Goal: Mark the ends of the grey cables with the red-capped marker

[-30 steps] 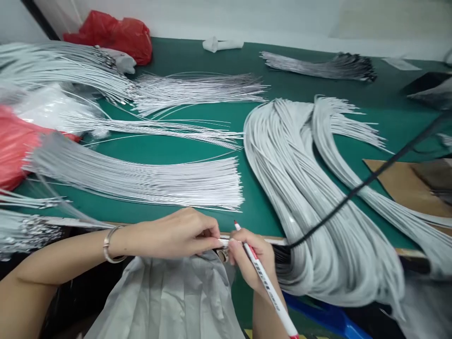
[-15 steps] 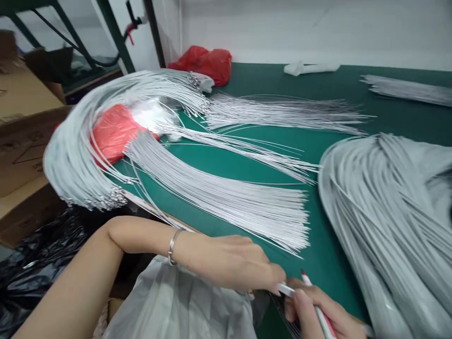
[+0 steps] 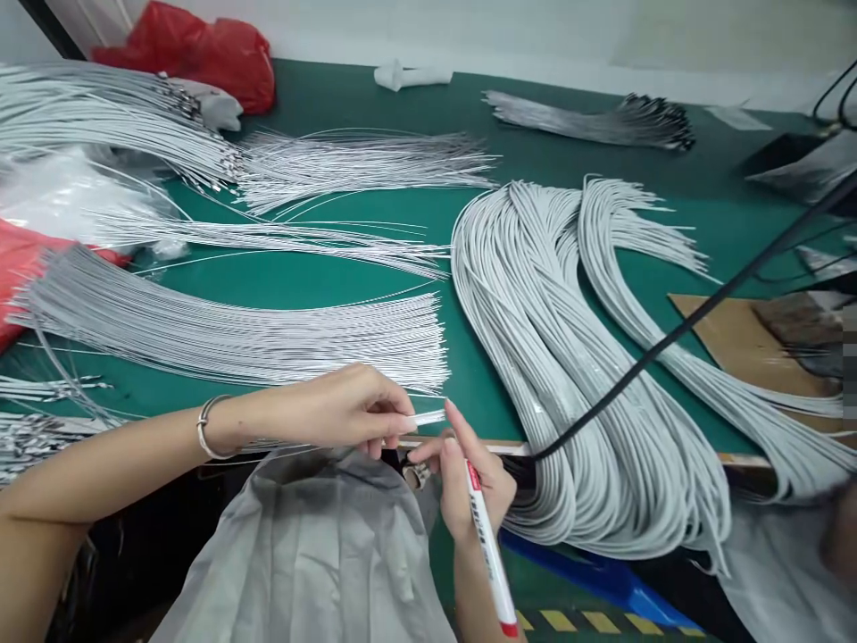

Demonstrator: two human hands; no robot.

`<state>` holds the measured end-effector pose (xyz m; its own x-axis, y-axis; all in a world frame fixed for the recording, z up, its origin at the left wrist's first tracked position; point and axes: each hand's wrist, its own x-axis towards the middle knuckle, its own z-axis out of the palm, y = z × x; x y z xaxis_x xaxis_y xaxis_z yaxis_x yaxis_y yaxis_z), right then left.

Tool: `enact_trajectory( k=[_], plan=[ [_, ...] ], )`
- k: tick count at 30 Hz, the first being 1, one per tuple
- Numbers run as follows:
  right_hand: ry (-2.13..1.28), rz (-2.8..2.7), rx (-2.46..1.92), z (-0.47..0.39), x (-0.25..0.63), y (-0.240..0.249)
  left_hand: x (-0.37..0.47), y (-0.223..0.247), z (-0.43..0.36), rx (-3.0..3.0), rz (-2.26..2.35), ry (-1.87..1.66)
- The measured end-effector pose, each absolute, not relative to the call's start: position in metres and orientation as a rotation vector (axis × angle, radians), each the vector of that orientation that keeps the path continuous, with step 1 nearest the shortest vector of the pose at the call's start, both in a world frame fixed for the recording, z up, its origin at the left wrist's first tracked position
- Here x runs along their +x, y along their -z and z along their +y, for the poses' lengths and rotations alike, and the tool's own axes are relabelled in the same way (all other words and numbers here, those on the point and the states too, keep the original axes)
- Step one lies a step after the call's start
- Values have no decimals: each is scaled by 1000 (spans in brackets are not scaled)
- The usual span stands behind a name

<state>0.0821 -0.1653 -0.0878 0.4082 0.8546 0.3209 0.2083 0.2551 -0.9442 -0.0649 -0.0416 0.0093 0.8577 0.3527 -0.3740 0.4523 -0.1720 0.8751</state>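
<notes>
My left hand [image 3: 361, 411], with a bracelet at the wrist, pinches the ends of a few white wires [image 3: 428, 417] above the table's front edge. My right hand [image 3: 472, 473] holds a white marker [image 3: 488, 545] with red ends against its palm, and its index fingertip touches the tips of those wires. Just behind the hands, a wide bundle of grey-white wires [image 3: 268, 330] lies with cut ends facing right. Thinner bundles [image 3: 301, 239] lie farther back. To the right, a thick looped bundle of grey cables [image 3: 569, 357] hangs over the table edge.
Red plastic bags [image 3: 201, 58] and a clear bag [image 3: 60, 196] are at the left. A black cable [image 3: 669, 339] slants across the right side. Cardboard [image 3: 729, 344] lies at the right, and a dark-tipped bundle [image 3: 589, 123] at the back.
The view has swung right, showing more cables and cardboard. My hands have come up to the table's front edge, and my right index finger now extends to the wire ends.
</notes>
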Motion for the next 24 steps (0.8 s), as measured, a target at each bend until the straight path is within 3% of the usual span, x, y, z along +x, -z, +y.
enact_trajectory(
  k=[13, 20, 24],
  plan=[
    [-501, -1118, -1282, -163, 79, 93, -62, -12, -43, 1974, 572, 51],
    [-973, -1381, -1164, -148, 105, 81, -61, -18, -38, 1851, 468, 296],
    [-1065, -1303, -1172, -148, 102, 78, -59, -17, -35, 1799, 474, 363]
  ],
)
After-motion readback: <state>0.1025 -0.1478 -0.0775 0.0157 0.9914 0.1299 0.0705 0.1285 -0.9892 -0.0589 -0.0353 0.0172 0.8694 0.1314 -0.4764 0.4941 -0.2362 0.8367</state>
